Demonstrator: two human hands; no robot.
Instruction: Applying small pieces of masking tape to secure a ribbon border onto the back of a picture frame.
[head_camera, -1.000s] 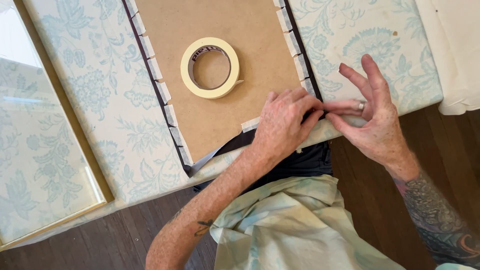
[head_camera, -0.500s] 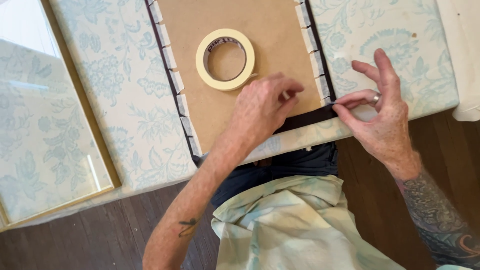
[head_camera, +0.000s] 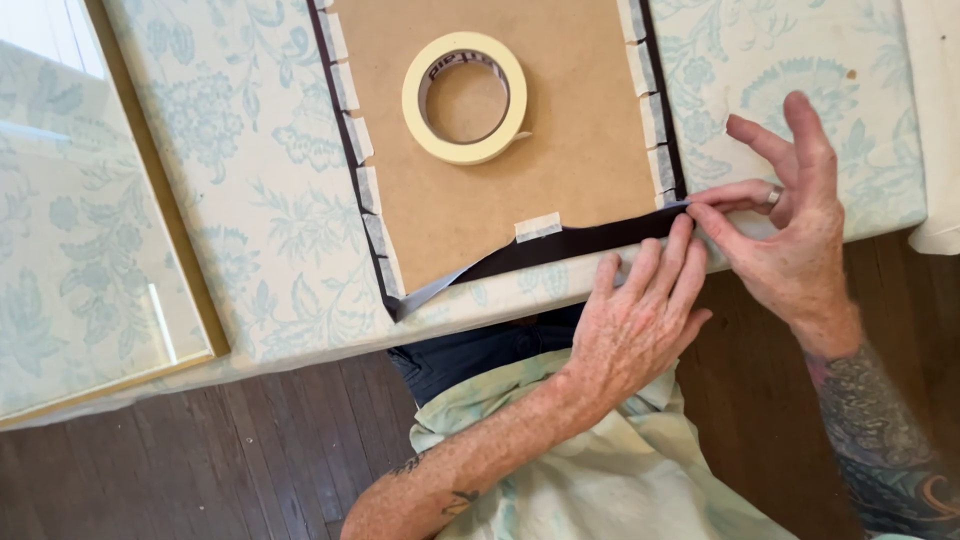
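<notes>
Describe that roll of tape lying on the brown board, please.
The roll of tape is a cream-coloured ring, papery like masking tape, with a cardboard core bearing dark print. It lies flat on the brown backing board, toward its upper middle, and the board shows through its hole. A short loose end sticks out at its lower right. Neither hand touches it; both work at the board's near edge.

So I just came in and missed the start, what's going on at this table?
A person is working at the near edge of a brown backing board on a floral tablecloth. The left hand presses on a dark strip along that edge, while the right hand pinches something at the strip's right corner. Short tape pieces line both sides, and one sits on the near edge. A tape roll lies on the board. A gold frame with glass rests to the left.
</notes>
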